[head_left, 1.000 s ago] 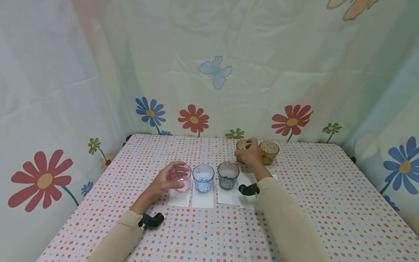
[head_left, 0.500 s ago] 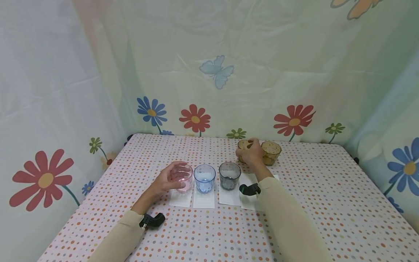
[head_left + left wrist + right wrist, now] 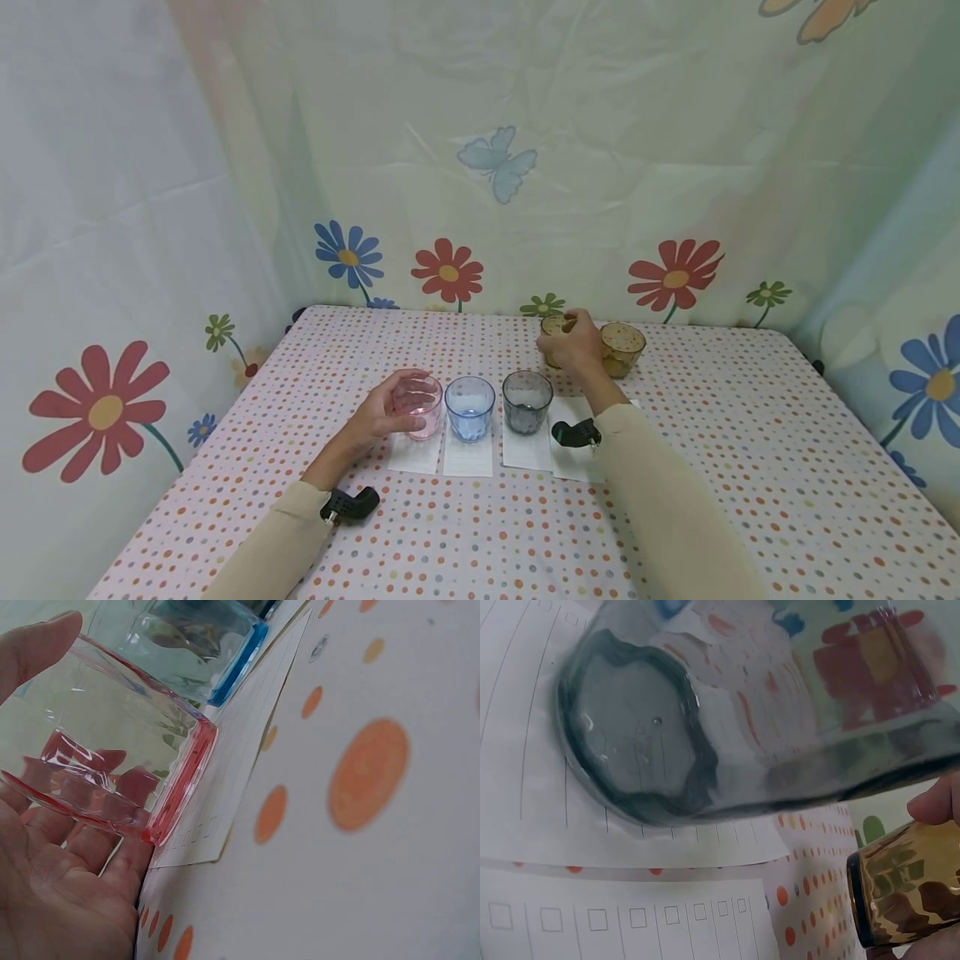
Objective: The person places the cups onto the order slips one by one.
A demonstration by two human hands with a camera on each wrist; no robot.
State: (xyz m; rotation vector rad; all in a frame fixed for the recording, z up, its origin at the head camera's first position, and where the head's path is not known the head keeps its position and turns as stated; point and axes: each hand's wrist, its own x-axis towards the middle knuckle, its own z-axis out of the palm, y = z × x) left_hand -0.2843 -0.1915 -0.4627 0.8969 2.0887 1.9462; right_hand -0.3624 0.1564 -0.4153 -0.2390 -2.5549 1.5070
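The table (image 3: 450,533) wears a white cloth with multicoloured dots, reaching from the near edge of view to the far backdrop. Midway lies a row of white paper sheets (image 3: 468,463); on them stand a pink glass (image 3: 427,421) at left, a blue glass (image 3: 470,411) and a grey glass (image 3: 527,404). The hands are well apart: the left hand (image 3: 381,413) curls round the pink glass, while the right hand (image 3: 577,343), farther off, grips an amber glass (image 3: 552,326) left of a second amber glass (image 3: 622,352). Beyond, pale fabric hangings (image 3: 570,192) printed with flowers and butterflies enclose the left, far and right sides.
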